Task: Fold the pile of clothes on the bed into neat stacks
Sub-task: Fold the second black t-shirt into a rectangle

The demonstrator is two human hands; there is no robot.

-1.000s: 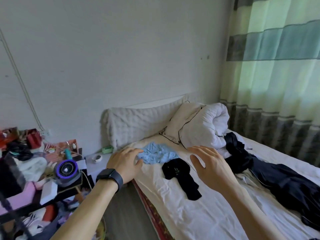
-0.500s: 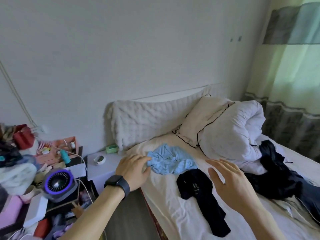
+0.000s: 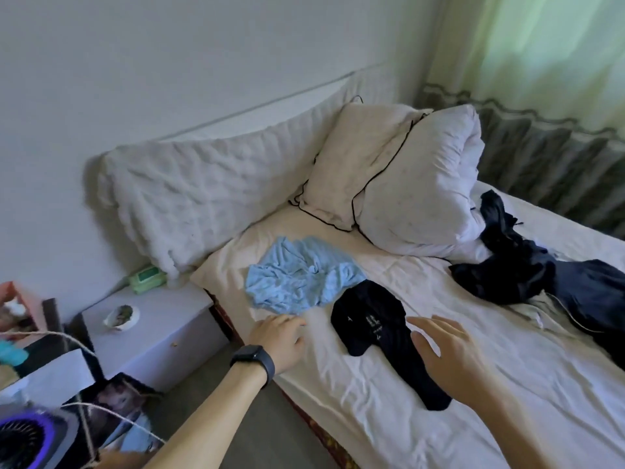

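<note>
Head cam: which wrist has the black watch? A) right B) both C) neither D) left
D: the watch is strapped just behind the left hand; the wrist of the right hand is bare.

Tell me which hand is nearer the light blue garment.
Left. The left hand is just short of the light blue garment; the right hand is beyond the black garment.
</note>
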